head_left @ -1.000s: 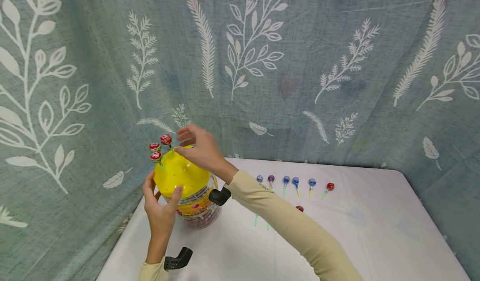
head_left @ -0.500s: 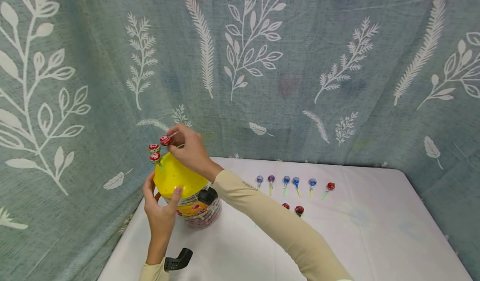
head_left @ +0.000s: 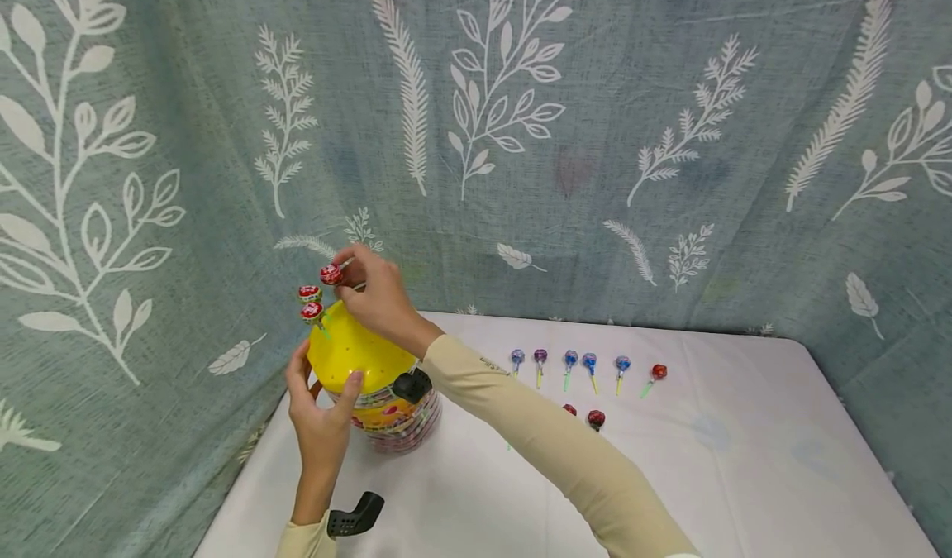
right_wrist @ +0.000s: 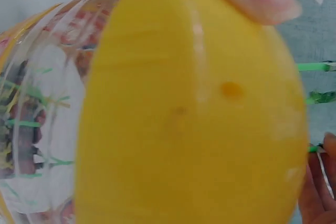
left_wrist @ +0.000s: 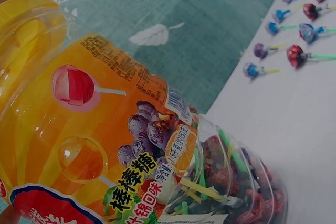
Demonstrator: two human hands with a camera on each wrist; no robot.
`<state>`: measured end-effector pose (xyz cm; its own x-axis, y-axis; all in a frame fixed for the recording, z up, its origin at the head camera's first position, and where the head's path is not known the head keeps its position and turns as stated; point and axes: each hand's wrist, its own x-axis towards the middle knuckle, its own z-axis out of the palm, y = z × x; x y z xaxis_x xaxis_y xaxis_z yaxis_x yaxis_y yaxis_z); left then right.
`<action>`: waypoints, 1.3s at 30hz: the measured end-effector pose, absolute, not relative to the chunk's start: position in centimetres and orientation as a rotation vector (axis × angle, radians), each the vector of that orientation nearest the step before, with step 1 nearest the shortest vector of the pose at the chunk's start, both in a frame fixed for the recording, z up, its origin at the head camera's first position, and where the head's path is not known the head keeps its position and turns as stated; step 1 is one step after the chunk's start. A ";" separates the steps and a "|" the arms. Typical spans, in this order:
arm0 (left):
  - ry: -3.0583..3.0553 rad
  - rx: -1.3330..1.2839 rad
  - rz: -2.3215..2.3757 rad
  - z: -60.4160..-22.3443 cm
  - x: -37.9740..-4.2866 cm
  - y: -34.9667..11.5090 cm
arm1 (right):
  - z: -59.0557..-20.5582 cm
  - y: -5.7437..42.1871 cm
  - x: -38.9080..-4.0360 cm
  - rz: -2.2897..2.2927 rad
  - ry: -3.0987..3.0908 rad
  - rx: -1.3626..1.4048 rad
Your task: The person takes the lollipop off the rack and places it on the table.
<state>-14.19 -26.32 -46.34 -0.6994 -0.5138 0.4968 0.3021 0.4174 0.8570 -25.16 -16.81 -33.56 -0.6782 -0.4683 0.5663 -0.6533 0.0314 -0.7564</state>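
Note:
A clear plastic jar (head_left: pixel 397 430) of lollipops stands tilted at the table's left, with an orange fruit label (left_wrist: pixel 115 129) facing the left wrist camera. Its domed yellow lid (head_left: pixel 349 347) has small holes. My left hand (head_left: pixel 318 426) grips the jar at the lid, thumb in front. My right hand (head_left: pixel 379 298) pinches a red-wrapped lollipop (head_left: pixel 330 274) at the top of the lid; its green stick (right_wrist: pixel 315 149) shows beside the fingers in the right wrist view. Two more lollipops, one upper (head_left: pixel 309 293) and one lower (head_left: pixel 312 312), stick out of the lid beside it.
On the white table (head_left: pixel 744 459), a row of blue, purple and red lollipops (head_left: pixel 571 360) lies right of the jar. Nearer, red ones (head_left: pixel 596 419) are partly hidden by my right sleeve (head_left: pixel 535 426). A leaf-patterned curtain (head_left: pixel 565 169) hangs behind and at the sides.
My right hand has moved left from the lid to the red lollipop and now pinches it. The left hand stays on the jar.

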 end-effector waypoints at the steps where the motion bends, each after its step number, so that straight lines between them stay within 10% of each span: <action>1: -1.918 0.176 -1.368 -46.4 -14.2 -26.2 | -33.4 -16.7 -25.1 1.721 -2.115 1.169; 19: -1.925 0.193 -1.336 -46.5 -14.4 -26.2 | -26.7 -10.5 -20.1 1.777 -1.938 1.248; 39: -1.895 0.158 -1.344 -46.6 -14.5 -26.1 | -28.5 -5.2 -20.3 1.842 -2.008 1.185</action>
